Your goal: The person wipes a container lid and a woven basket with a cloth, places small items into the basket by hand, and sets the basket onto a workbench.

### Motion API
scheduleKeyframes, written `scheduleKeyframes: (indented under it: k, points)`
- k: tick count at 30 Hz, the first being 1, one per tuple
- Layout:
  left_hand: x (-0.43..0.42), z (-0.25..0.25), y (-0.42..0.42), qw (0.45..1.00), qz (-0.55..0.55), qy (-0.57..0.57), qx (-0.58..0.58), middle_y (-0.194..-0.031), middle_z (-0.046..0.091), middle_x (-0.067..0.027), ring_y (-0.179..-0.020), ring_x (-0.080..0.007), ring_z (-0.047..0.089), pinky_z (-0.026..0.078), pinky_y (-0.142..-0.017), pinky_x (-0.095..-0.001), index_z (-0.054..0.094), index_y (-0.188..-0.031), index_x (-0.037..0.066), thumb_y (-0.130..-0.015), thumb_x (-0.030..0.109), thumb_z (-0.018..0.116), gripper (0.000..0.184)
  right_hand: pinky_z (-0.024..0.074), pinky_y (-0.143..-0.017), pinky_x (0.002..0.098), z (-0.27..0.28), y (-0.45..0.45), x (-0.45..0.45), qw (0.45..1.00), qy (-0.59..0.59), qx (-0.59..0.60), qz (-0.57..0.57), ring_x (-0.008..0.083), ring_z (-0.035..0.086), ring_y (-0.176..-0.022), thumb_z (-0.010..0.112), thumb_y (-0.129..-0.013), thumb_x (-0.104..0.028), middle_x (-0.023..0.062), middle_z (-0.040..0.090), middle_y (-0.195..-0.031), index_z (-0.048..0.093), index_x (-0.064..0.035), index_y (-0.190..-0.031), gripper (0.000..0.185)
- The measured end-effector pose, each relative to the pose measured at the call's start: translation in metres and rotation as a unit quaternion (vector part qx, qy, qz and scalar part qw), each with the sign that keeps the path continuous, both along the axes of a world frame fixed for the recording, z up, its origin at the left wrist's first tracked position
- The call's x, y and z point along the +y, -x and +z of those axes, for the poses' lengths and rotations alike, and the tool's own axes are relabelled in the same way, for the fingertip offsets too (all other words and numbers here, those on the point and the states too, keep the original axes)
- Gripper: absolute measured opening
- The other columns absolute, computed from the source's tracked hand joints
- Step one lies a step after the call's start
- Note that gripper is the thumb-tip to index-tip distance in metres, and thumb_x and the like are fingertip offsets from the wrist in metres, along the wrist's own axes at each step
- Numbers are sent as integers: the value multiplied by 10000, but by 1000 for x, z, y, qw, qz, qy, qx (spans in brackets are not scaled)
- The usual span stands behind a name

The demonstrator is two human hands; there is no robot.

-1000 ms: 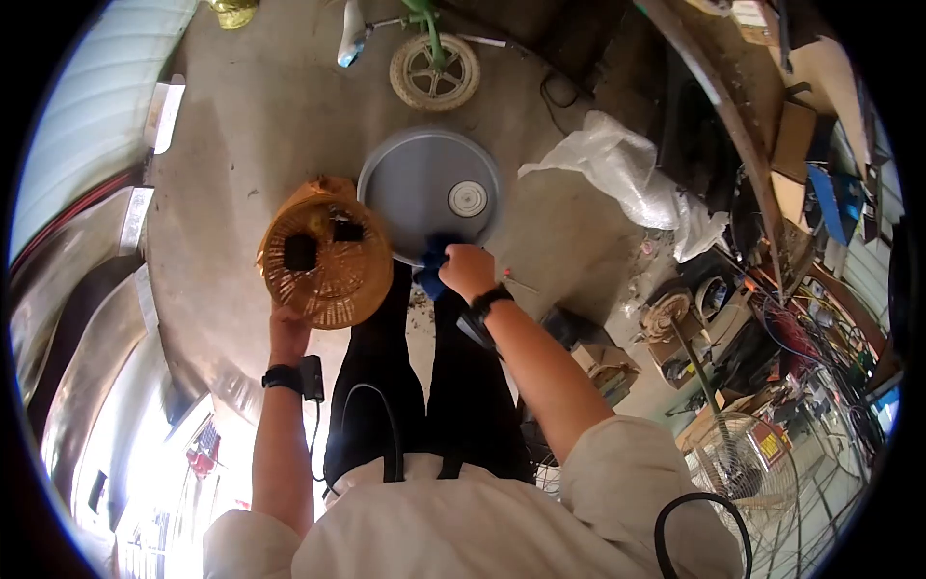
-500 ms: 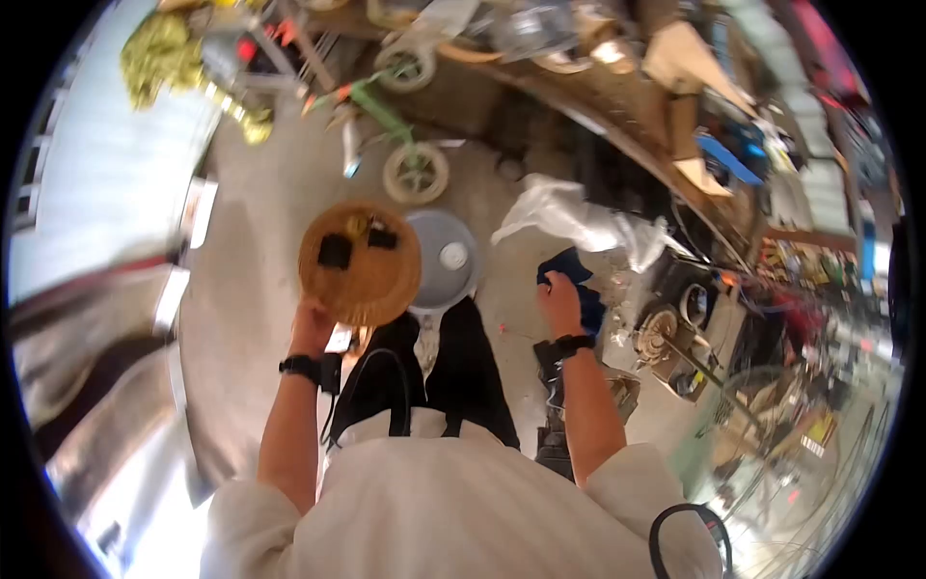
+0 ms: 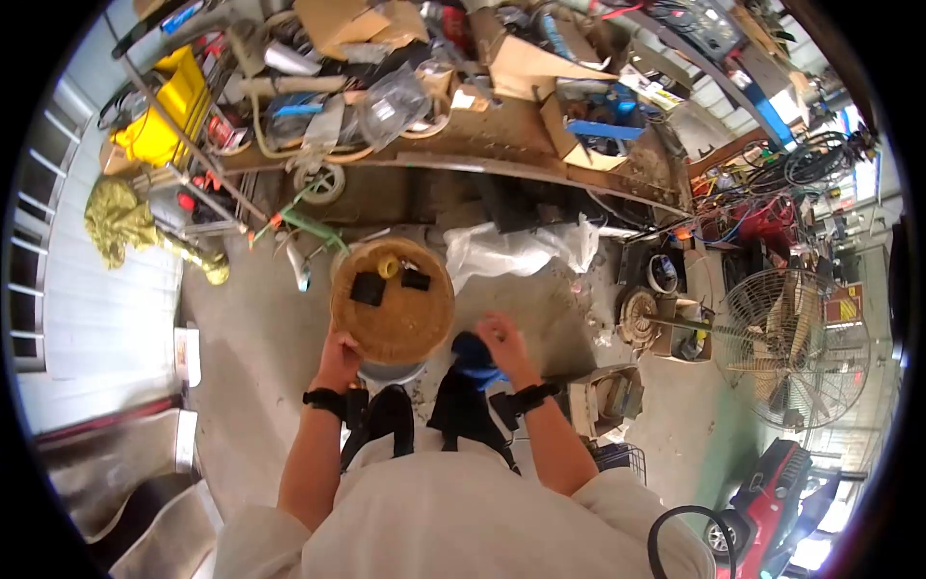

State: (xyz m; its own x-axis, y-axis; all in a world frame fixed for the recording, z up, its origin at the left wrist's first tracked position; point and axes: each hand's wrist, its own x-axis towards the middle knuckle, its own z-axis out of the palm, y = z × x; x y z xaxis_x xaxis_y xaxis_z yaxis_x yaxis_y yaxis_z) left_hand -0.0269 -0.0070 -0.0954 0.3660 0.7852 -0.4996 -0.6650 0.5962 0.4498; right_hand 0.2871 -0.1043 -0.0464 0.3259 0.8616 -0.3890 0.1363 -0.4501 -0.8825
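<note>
My left hand (image 3: 340,359) grips the near-left rim of a round, shallow brown tray (image 3: 400,323). Its thumb lies over the edge. On the tray are a yellow roll (image 3: 388,266), perhaps tape, and two black pieces (image 3: 367,289) of unclear kind. My right hand (image 3: 502,344) is low in front of my right leg, with its fingers curled. A blue cloth (image 3: 475,359) hangs beside and below these fingers, partly covered by them. Beneath the tray a grey round container (image 3: 394,372) shows only its near edge.
A cluttered workbench (image 3: 482,130) crosses ahead, and clear plastic sheeting (image 3: 521,251) lies below it. A green-framed wheeled thing (image 3: 313,229) stands ahead left. To the right are a cardboard box (image 3: 603,400), a large caged fan (image 3: 793,347) and a red vehicle (image 3: 767,516).
My view has turned and lifted toward the bench. The tray now covers most of the grey container. My right hand and the blue cloth have come inward, closer to my legs.
</note>
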Motion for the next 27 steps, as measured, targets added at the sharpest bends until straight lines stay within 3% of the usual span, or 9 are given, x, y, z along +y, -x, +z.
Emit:
scheduleKeyframes:
  k: [5,9,12,15,17,20,21,23,27]
  points:
    - [2,30,-75,998,-65,-14,-11,-1281,525,-62,-1098,-244,567,513,-888,-340,411,-1393,111,-666,-98,414,756,479,-876,351,13,-25,12,995,-36,97,3,219,632,-974,667,-879,-319,164,664,-1064,441,-84,-1368,588]
    - [8,74,-149,995,-86,-28,35,-1245,535,-60,-1056,-218,583,529,-817,-301,431,-1369,102,-670,-105,416,729,471,-886,364,1,-90,15,997,-63,5,46,285,622,-1007,617,-892,-269,190,644,-1095,394,-65,-1388,580]
    - [17,29,-182,990,-133,-40,24,-1240,532,-56,-1052,-196,578,510,-805,-278,425,-1371,108,-708,-92,437,692,471,-862,386,18,-143,12,996,-13,-26,80,296,611,-997,597,-902,-245,207,635,-1085,398,-29,-1349,535]
    - [12,-6,-220,907,-205,-280,238,-1246,525,-55,-1081,-194,560,490,-805,-265,398,-1396,122,-755,-66,453,670,476,-843,443,29,-188,11,996,42,-35,73,413,619,-1002,585,-880,-289,272,626,-1066,415,-8,-1300,534]
    - [12,2,-242,876,-265,-307,262,-1271,515,-60,-1123,-197,539,483,-830,-277,335,-1440,128,-790,-49,471,687,472,-829,460,48,-209,8,992,104,-71,28,428,620,-982,585,-878,-296,301,616,-1048,428,22,-1252,515]
    - [10,88,-299,957,-200,-117,175,-1307,500,-86,-1177,-212,515,487,-889,-330,255,-1480,129,-846,-26,495,695,465,-847,457,27,-239,6,994,35,-98,-24,443,606,-1001,590,-874,-292,321,605,-1050,424,47,-1231,519]
    - [13,110,-313,982,-147,-14,117,-1318,495,-98,-1194,-219,508,490,-913,-353,230,-1489,128,-866,-18,502,695,469,-852,424,7,-251,9,997,26,-63,-40,374,603,-997,574,-888,-259,261,611,-1073,412,37,-1265,505]
    - [17,86,-306,974,-180,-97,99,-1328,487,-123,-1209,-228,503,484,-956,-397,195,-1497,131,-911,22,490,666,476,-862,357,-32,-272,11,997,20,6,-71,237,596,-990,541,-917,-194,139,622,-1118,389,16,-1332,489]
    - [40,47,-290,971,-153,-130,133,-1302,501,-146,-1220,-241,496,474,-1004,-432,241,-1472,127,-970,82,436,540,447,-917,338,-9,-297,48,991,-18,48,-123,202,556,-1061,534,-931,-188,121,586,-1187,407,7,-1339,470]
